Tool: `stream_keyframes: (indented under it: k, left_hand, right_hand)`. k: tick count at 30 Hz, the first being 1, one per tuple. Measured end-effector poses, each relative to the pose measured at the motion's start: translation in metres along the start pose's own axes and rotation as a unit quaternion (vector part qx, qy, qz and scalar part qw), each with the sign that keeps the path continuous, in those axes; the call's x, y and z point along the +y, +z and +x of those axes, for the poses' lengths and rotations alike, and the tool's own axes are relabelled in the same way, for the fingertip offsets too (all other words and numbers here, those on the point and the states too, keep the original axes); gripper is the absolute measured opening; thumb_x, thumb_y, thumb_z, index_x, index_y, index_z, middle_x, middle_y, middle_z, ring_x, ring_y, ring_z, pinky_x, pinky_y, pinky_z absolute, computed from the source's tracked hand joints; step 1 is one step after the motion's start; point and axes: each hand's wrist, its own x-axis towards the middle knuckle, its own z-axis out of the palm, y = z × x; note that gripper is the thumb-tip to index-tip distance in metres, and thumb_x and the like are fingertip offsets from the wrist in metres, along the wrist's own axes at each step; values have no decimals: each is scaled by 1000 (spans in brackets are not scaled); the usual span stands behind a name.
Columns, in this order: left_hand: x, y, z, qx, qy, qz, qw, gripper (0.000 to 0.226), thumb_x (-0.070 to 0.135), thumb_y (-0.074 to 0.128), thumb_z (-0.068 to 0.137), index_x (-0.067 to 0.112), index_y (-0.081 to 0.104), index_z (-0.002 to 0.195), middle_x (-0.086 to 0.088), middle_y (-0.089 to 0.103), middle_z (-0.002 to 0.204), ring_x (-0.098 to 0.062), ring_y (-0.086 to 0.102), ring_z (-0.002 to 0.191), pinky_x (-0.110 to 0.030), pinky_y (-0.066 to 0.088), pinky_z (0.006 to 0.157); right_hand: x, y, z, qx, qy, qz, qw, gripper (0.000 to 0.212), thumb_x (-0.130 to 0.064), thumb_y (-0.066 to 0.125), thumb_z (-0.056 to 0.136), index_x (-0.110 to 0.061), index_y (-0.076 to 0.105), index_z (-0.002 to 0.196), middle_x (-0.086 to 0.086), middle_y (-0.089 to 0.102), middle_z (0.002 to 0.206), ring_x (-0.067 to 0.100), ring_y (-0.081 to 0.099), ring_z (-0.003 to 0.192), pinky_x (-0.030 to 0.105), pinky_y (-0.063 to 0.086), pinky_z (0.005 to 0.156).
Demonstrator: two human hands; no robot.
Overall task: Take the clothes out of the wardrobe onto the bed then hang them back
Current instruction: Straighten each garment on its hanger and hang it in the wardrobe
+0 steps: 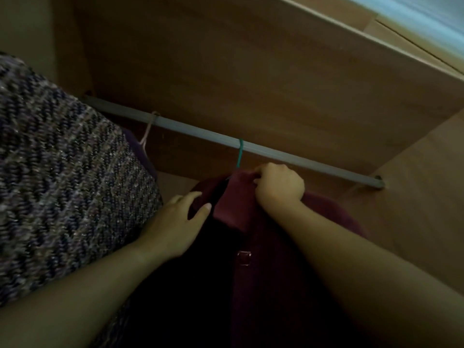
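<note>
Under the grey metal rail [200, 133] of the brown wooden wardrobe [251, 71], at 12 o'clock from the person, a dark maroon cloth garment [271, 272] hangs from a thin green wire hanger [240, 154] whose hook sits over the rail. The right hand [278, 187] has a closed grip, its fingers curled round a fold of the maroon collar at about 5 o'clock from the hook. Whether the hanger's neck is also inside that grip I cannot tell. The left hand [175, 222] lies at 8 o'clock from that fold, fingers straight and spread, resting flat on the garment's shoulder and holding nothing. Only the garment's top edge is in the right grip. The rest of the cloth drops toward 6 o'clock between the forearms, too dark to read apart from a small metal buckle [244, 258].

The main risk, as I judge it, is that the grip has cloth and not wire. A lift could then slide the garment off the hanger's shoulders and drop it inside the wardrobe, leaving the hook on the rail. A tug toward 6 o'clock could bend the thin hook. At 9 o'clock a speckled purple-grey knitted garment [62, 172] on a pale pink hanger [148, 129] crowds the left forearm, and a sideways sweep may snag it or knock it off the rail.
</note>
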Motion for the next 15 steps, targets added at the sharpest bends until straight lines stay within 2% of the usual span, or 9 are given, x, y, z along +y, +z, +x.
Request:
stream_keyframes:
  k: [4,7,9,12,15]
  left_hand:
    - [-1,-12,-3,8,-22,-4,1000,55,56,29,93,29,37,141,-5,39,144,-22,41,128,-36,34,104]
    - [8,-29,-7,33,-22,4,999,60,61,29,91,25,43,138,-7,44,141,-24,43,126,-37,34,105]
    - [21,-40,-13,51,-18,22,998,56,56,33,93,24,43,137,-8,45,139,-25,44,125,-33,35,101]
    - [48,-52,-23,53,-9,61,997,54,55,34,93,26,40,139,-10,45,138,-26,46,123,-34,36,100]
    - [69,-57,-37,43,-2,82,996,54,55,33,93,26,41,138,-11,46,136,-27,47,122,-36,37,101]
  right_hand:
    - [-12,-7,-11,-41,-15,-1,999,22,-18,45,97,-16,62,110,7,62,107,26,59,97,32,39,65]
    - [-10,-38,-26,-122,-82,3,989,30,-27,49,95,-12,57,119,11,59,118,28,56,106,32,42,76]
    - [0,-68,-44,-148,-127,-24,980,37,-34,50,94,-9,55,121,12,57,123,28,55,110,30,42,81]
    - [32,-95,-69,-120,-123,0,985,39,-39,51,93,-10,57,119,10,60,117,24,56,103,30,43,80]
    - [53,-87,-86,-34,-62,185,980,31,-31,49,95,-13,62,116,8,64,115,21,57,103,26,40,82]
